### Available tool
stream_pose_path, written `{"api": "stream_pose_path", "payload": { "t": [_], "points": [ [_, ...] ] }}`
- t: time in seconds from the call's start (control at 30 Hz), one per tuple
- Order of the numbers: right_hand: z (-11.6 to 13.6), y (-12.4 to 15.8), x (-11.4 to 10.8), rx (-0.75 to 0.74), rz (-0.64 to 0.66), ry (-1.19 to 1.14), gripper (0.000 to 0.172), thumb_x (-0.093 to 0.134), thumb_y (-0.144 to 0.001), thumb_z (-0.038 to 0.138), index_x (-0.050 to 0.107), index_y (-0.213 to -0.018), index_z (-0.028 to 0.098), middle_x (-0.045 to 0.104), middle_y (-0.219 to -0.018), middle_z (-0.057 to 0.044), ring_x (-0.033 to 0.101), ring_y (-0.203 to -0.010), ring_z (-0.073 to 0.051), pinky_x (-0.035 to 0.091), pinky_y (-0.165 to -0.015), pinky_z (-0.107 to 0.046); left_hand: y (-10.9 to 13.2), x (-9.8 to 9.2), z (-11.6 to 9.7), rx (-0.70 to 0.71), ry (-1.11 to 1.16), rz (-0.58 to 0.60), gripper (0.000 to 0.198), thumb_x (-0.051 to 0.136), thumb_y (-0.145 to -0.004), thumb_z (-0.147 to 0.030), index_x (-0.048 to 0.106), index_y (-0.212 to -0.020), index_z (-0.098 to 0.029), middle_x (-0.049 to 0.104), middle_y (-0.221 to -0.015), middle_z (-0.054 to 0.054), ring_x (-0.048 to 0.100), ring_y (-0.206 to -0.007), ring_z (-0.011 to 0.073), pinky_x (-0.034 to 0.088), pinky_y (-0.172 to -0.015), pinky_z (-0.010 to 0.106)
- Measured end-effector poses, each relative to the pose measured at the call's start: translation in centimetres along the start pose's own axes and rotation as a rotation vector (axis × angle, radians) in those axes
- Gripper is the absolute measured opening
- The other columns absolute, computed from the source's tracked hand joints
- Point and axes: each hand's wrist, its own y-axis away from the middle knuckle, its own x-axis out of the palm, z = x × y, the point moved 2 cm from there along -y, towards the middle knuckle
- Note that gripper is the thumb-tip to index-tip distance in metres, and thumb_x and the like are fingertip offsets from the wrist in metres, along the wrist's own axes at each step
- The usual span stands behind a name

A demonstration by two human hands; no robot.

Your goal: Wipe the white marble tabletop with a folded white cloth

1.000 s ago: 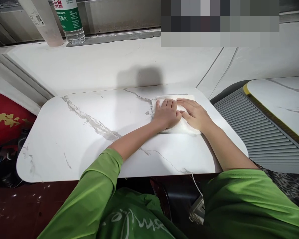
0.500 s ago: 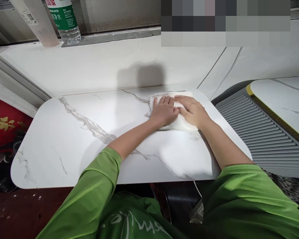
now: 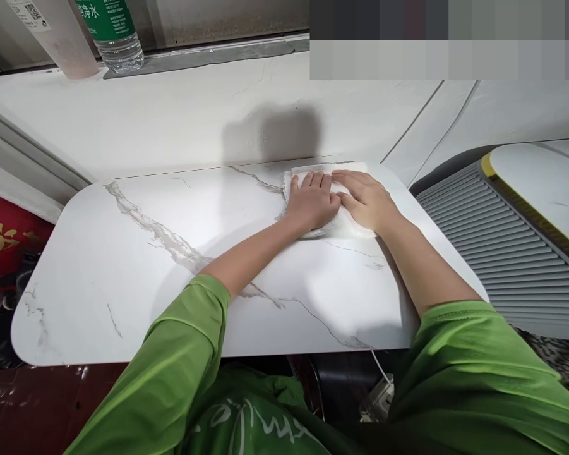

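Note:
A white cloth (image 3: 357,225) lies spread near the back edge of the white marbled table (image 3: 142,278), right of the middle. My left hand (image 3: 312,201) presses on it from above, palm down, fingers spread and pointing at the wall. Beside it, my right hand (image 3: 367,201) rests on the cloth's right part with its fingers stretched out flat, angled to the left. The two thumbs come close together over the cloth. Part of the cloth is hidden under both hands.
A clear water bottle (image 3: 118,50) with a green label and a frosted cup (image 3: 76,47) stand on the ledge behind. A white wall (image 3: 180,120) borders the table's back. At right is a grey ribbed counter (image 3: 506,246); a white cable (image 3: 381,366) hangs below the front edge.
The whole view has shifted slightly, so the ledge and bottle sit higher and further left. Both hands and the cloth keep nearly the same place on the table.

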Motion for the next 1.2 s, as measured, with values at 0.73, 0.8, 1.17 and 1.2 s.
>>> {"api": "stream_pose_path", "payload": {
  "t": [0.73, 0.8, 1.17, 1.2],
  "points": [
    [-0.8, -1.1, 1.5, 0.011, -0.08, -0.001, 0.044, 0.044, -0.089, 0.035, 0.061, -0.129, 0.029, 0.058, -0.143, -0.003, 0.048, -0.136, -0.029, 0.039, -0.112, -0.056, -0.1, -1.4, 1.3, 0.022, -0.062, 0.093, 0.057, 0.02, -0.1, -0.027, 0.027, -0.154, -0.01, 0.028, -0.163, 0.007, 0.021, -0.152, 0.0195, 0.011, -0.126, 0.047],
    [-0.4, -0.4, 1.6, 0.005, -0.088, -0.03, 0.045, 0.046, -0.088, 0.035, 0.061, -0.129, 0.03, 0.058, -0.142, -0.003, 0.049, -0.135, -0.029, 0.039, -0.112, -0.056, 0.9, -1.5, 1.3, 0.028, -0.06, 0.093, 0.057, 0.02, -0.101, -0.028, 0.027, -0.155, -0.01, 0.027, -0.163, 0.007, 0.021, -0.152, 0.02, 0.011, -0.126, 0.047],
    [5.1, 6.5, 1.5, -0.073, -0.035, -0.024, 0.05, 0.041, -0.09, 0.047, 0.054, -0.136, 0.03, 0.054, -0.146, -0.007, 0.046, -0.137, -0.031, 0.037, -0.11, -0.058, 9.9, -1.9, 1.0, 0.061, -0.08, 0.078, 0.056, 0.022, -0.102, -0.03, 0.028, -0.154, -0.009, 0.028, -0.163, 0.011, 0.02, -0.152, 0.0246, 0.012, -0.124, 0.053],
    [5.9, 7.3, 1.4, -0.08, -0.027, -0.017, 0.051, 0.04, -0.091, 0.048, 0.053, -0.137, 0.031, 0.053, -0.146, -0.007, 0.045, -0.138, -0.031, 0.037, -0.11, -0.059, 11.0, -2.1, 0.9, 0.069, -0.081, 0.081, 0.056, 0.022, -0.102, -0.03, 0.028, -0.154, -0.008, 0.027, -0.163, 0.012, 0.02, -0.152, 0.0253, 0.012, -0.124, 0.053]
  ]
}}
